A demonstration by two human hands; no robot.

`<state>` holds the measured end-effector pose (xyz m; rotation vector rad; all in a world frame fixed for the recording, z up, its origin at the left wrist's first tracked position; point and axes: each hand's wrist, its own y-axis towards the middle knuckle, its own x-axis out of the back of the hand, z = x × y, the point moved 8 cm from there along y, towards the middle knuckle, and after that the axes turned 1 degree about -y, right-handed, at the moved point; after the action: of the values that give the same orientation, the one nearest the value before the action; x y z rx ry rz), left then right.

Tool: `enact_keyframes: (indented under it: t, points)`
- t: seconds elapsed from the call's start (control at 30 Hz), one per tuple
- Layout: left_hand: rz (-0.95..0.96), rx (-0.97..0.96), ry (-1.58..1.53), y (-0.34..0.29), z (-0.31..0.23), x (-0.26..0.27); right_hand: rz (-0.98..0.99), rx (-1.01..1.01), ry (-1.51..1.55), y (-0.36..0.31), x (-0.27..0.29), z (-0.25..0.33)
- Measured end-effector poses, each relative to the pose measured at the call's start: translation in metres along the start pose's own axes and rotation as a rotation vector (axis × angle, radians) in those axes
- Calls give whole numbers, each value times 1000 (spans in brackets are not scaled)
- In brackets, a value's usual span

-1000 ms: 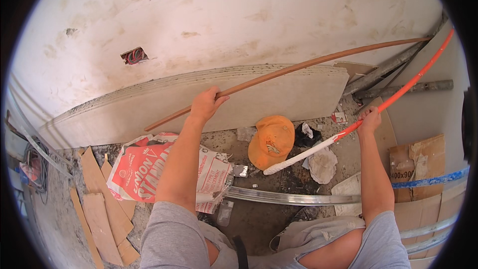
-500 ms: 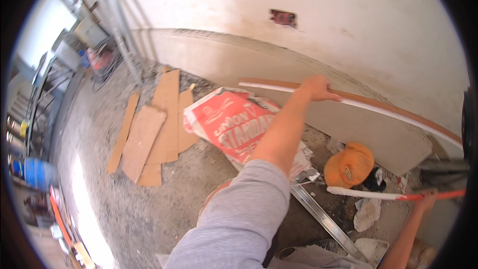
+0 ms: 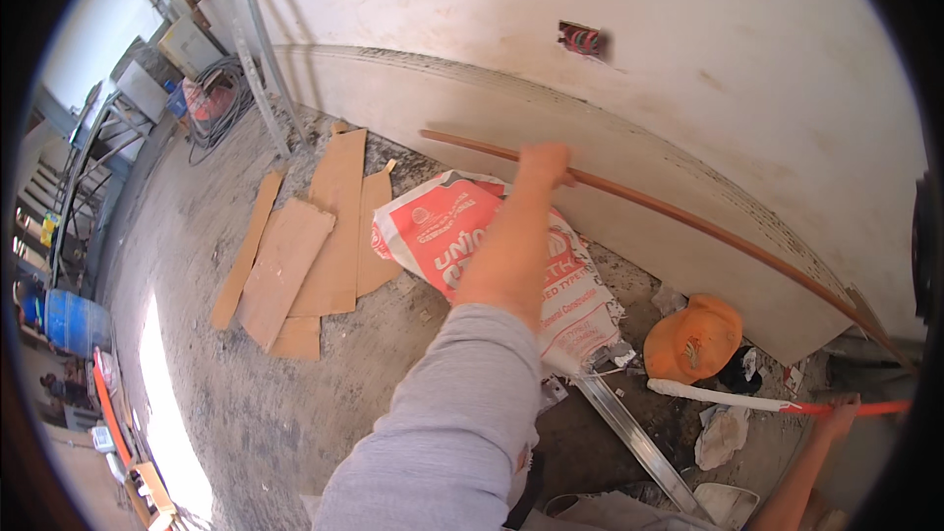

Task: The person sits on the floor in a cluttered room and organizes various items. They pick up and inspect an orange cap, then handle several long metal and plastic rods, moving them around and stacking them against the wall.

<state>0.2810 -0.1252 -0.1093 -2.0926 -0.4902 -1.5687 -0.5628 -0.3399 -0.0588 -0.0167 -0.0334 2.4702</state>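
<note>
My left hand [image 3: 547,163] is closed around a long thin brown strip [image 3: 678,208], which slants down to the right in front of the wall. My forearm in its grey sleeve reaches across a red and white paper sack [image 3: 433,221] on the floor. At the lower right my right hand [image 3: 837,418] grips a red pole [image 3: 875,409] whose left part is a white, rough-surfaced length [image 3: 718,395]. Just beyond this pole lies an orange cap [image 3: 693,338]. The fingertips of both hands are partly hidden.
A large beige panel [image 3: 600,221] leans along the wall's base. An open wall box [image 3: 582,39] shows wires. Cardboard pieces [image 3: 329,226] lie left of the sack. A metal channel [image 3: 639,442] lies near me. Metal studs [image 3: 258,59] and a blue drum [image 3: 79,323] stand leftward.
My left hand has moved left with the strip, which has turned so that its white edge no longer shows. My right hand keeps its grip on the pole. The view has shifted slightly.
</note>
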Motion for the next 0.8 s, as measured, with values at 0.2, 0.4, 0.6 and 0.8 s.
enact_keyframes:
  t: [0.2,0.4,0.6,0.8]
  points:
    - [-285,94,170,13,62,6,42,17,106,1,12,4]
    - [8,-106,-110,29,20,-12,-6,25,359,-64,-40,41]
    - [203,-479,-288,15,-151,20,125,48,498,-106,-88,84]
    - [437,-838,-485,-106,-348,52,531,97,333,-167,-158,91]
